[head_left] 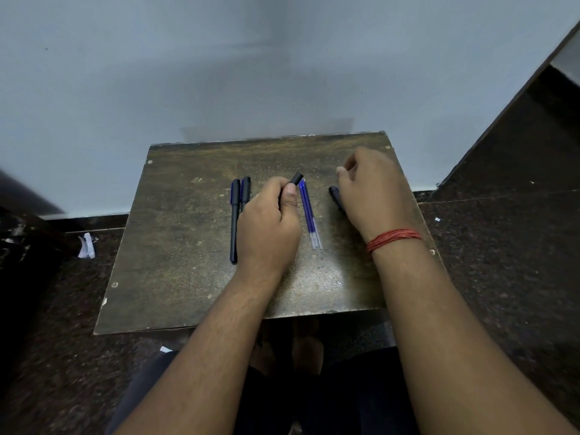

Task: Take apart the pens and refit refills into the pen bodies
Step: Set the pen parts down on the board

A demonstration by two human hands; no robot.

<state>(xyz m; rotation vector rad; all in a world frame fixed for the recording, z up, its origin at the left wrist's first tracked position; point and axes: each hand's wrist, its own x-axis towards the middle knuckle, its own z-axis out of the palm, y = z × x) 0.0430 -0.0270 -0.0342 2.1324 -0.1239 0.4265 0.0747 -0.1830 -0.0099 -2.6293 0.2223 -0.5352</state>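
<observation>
**Pens partly stripped, left hand holding a black barrel**

Task items: two capped pens [238, 211], black with blue clips, lie side by side on the wooden board [175, 246], just left of the left hand's knuckles. The nearer one is partly hidden behind that hand. A bundle of blue refills [309, 215], clear at the near ends, lies flat on the board between the two hands, just right of the left thumb, running roughly parallel to the pens.

Left hand [270, 224]: fingers curled tight round a black pen body [296, 178]. Only its blunt end sticks out past the thumb and index fingertip, angled up and right, ending just above the far tips of the refills. Rest of the body is hidden in the fist.

Right hand [373, 189]: fingers bent downward over the board, knuckles up. Another dark pen part [335, 194] pokes out from under its left edge, lying on the board. Can't tell whether the fingers actually grip it or just cover it; fingertips are hidden. Red thread band [394, 239] on the right wrist.

Around: board sits against a pale blue wall [219, 73], on a dark speckled floor [502, 277]. Crumpled white paper scrap [86, 246] on the floor well left of the left hand. The right hand blocks the view of most of the part beneath it.
</observation>
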